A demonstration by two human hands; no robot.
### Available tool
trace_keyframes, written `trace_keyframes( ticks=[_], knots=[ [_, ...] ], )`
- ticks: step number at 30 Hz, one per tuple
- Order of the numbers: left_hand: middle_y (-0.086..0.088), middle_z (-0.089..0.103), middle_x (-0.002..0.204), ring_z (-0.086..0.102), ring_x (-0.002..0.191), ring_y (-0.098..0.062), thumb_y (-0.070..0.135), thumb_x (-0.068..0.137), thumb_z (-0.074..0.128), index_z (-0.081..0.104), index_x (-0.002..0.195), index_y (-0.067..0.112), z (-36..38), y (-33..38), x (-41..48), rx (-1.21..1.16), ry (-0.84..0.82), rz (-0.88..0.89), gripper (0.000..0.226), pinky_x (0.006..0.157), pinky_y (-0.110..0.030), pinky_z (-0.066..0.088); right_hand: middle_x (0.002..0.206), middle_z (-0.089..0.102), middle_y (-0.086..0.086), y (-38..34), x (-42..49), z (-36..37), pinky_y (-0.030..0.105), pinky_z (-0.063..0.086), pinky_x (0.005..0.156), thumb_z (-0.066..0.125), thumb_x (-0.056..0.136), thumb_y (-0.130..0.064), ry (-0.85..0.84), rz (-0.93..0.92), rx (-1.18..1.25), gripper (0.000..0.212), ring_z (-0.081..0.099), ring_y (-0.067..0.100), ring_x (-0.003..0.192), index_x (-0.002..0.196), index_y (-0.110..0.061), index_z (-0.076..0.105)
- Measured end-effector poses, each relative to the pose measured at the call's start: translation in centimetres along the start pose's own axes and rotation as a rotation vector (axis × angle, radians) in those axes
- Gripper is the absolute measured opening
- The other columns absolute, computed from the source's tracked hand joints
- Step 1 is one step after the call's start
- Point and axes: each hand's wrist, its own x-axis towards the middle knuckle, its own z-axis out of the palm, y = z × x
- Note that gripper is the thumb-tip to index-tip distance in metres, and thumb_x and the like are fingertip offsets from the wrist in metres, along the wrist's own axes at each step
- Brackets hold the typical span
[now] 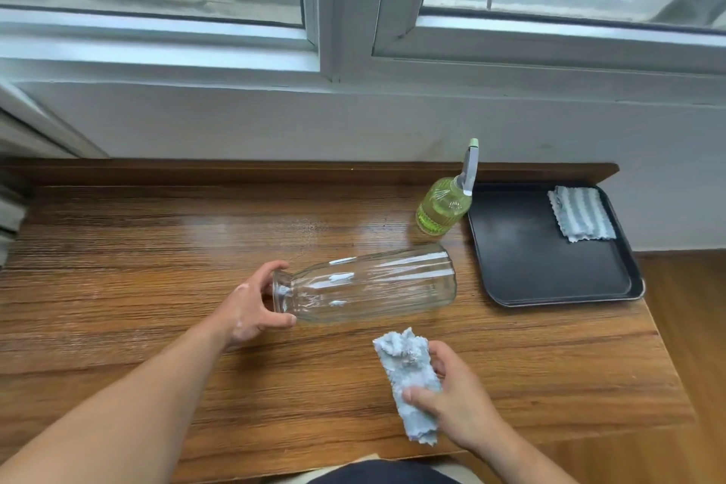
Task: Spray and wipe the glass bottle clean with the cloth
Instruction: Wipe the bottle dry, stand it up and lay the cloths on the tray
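The desk (157,248) is warm brown wood with dark streaky grain, and the glass bottle (369,283) on it is clear and colourless, ribbed along its length, with a few white smears. The cloth (408,377) at the near edge is pale blue, while the far spray bottle (442,208) holds yellow-green liquid in ribbed clear glass under a grey sprayer tipped pale green. To the right the tray (530,267) is black, and the folded cloth (581,214) on it is striped pale blue and white.

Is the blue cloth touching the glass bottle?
Apart. The head view shows bare tabletop between the blue cloth in the right hand and the glass bottle.
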Motion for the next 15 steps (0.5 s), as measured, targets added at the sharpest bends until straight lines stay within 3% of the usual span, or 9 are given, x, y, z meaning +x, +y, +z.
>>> trace_keyframes(
  ticks=[4, 7, 9, 11, 13, 15],
  knots=[
    [-0.013, 0.040, 0.159, 0.035, 0.148, -0.029, 0.025, 0.067, 0.095, 0.026, 0.153, 0.045, -0.4, 0.8, -1.1, 0.053, -0.038, 0.012, 0.111, 0.118, -0.043, 0.032, 0.105, 0.075, -0.006, -3.4, -1.0, 0.7, 0.027, 0.059, 0.080, 0.083, 0.077, -0.012, -0.010, -0.113, 0.073, 0.052, 0.072, 0.006, 0.093, 0.116, -0.034, 0.057],
    [-0.006, 0.037, 0.161, 0.041, 0.145, -0.024, 0.031, 0.067, 0.095, 0.021, 0.159, 0.039, -1.0, 1.9, -2.7, 0.097, -0.002, 0.021, 0.119, 0.117, -0.042, 0.037, 0.107, 0.074, -0.014, -6.0, -1.6, 0.6, 0.028, 0.058, 0.081, 0.081, 0.078, -0.010, 0.018, -0.201, 0.106, 0.052, 0.072, 0.006, 0.096, 0.117, -0.036, 0.056],
    [-0.002, 0.046, 0.151, 0.048, 0.139, -0.023, 0.035, 0.072, 0.091, 0.035, 0.154, 0.033, -1.1, 3.4, -4.6, 0.186, 0.155, 0.064, 0.099, 0.116, -0.039, 0.041, 0.107, 0.072, -0.019, -7.8, -2.0, 0.4, 0.027, 0.058, 0.082, 0.081, 0.079, -0.011, 0.047, -0.273, 0.094, 0.052, 0.071, 0.004, 0.096, 0.117, -0.036, 0.056],
    [0.002, 0.063, 0.121, 0.063, 0.113, -0.020, 0.036, 0.077, 0.086, 0.058, 0.123, 0.029, -0.3, 5.6, -7.3, 0.100, 0.353, 0.182, 0.055, 0.100, -0.038, 0.054, 0.104, 0.070, -0.024, -9.4, -2.3, 0.2, 0.020, 0.055, 0.080, 0.082, 0.078, -0.016, 0.136, -0.371, 0.040, 0.050, 0.069, 0.002, 0.093, 0.114, -0.039, 0.056],
    [0.004, 0.071, 0.095, 0.070, 0.092, -0.021, 0.041, 0.078, 0.082, 0.064, 0.100, 0.031, 1.2, 8.8, -10.6, -0.154, 0.303, 0.243, 0.030, 0.084, -0.042, 0.061, 0.100, 0.068, -0.024, -10.8, -2.7, 0.4, 0.014, 0.050, 0.074, 0.083, 0.078, -0.023, 0.265, -0.478, -0.031, 0.047, 0.066, 0.001, 0.092, 0.112, -0.040, 0.056],
    [0.007, 0.076, 0.100, 0.074, 0.094, -0.016, 0.054, 0.075, 0.077, 0.066, 0.103, 0.032, 2.9, 11.8, -13.0, -0.335, 0.123, 0.306, 0.037, 0.085, -0.043, 0.061, 0.102, 0.063, -0.024, -12.0, -3.0, 0.6, 0.014, 0.049, 0.074, 0.081, 0.078, -0.030, 0.354, -0.549, -0.059, 0.046, 0.062, 0.001, 0.096, 0.114, -0.043, 0.055]
  ],
)
